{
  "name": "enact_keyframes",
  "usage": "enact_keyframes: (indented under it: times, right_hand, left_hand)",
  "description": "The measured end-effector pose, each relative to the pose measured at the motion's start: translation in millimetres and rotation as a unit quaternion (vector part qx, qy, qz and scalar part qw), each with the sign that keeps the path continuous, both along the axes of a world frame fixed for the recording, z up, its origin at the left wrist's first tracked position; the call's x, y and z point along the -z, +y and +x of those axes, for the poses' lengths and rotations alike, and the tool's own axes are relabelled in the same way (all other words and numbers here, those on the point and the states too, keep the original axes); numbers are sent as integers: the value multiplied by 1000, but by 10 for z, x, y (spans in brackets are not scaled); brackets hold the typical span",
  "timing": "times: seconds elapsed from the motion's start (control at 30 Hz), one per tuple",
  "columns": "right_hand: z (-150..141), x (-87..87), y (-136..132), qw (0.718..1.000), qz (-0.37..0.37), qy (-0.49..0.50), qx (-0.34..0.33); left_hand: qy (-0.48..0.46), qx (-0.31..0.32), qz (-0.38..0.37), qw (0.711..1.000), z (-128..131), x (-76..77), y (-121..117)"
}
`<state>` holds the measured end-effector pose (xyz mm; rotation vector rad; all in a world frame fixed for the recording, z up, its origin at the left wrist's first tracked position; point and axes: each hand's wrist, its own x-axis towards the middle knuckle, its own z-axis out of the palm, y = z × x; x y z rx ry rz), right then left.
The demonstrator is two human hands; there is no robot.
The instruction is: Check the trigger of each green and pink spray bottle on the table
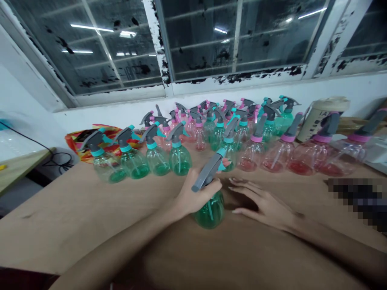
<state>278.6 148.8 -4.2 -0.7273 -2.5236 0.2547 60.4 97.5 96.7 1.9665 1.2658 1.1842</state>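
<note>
My left hand [196, 191] is wrapped round the neck of a green spray bottle [210, 215] in the middle of the table. Its grey and turquoise trigger head rises above my fingers, and green liquid shows inside. To the right of that bottle, my right hand [261, 201] is held low over the tabletop, fingers stretched and apart, with nothing in it. Beyond my left hand, a row of green spray bottles [140, 166] stands upright. Past my right hand are several pink spray bottles [302, 159] with reddish liquid in the bottom.
More pink and green spray bottles crowd the back of the wooden table [75, 213] below the window. A cream cup-like container [322, 114] stands at back right. A red and yellow bag [79, 141] lies at back left. Black cables [60, 161] hang beside the left edge.
</note>
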Motion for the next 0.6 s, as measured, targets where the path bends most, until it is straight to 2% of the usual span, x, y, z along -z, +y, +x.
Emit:
enact_keyframes:
  times: [0.2,0.37,0.6]
  right_hand:
    - [-34,92,106,1000,-17,-11,-5]
    - [-39,99,106,999,-38,-17,5]
    - [-18,82,109,999,-40,-30,7]
  left_hand:
    - [15,12,-44,999,-8,-17,137]
    - [43,11,-3,999,-33,-32,217]
    - [38,28,-7,999,-72,-79,242]
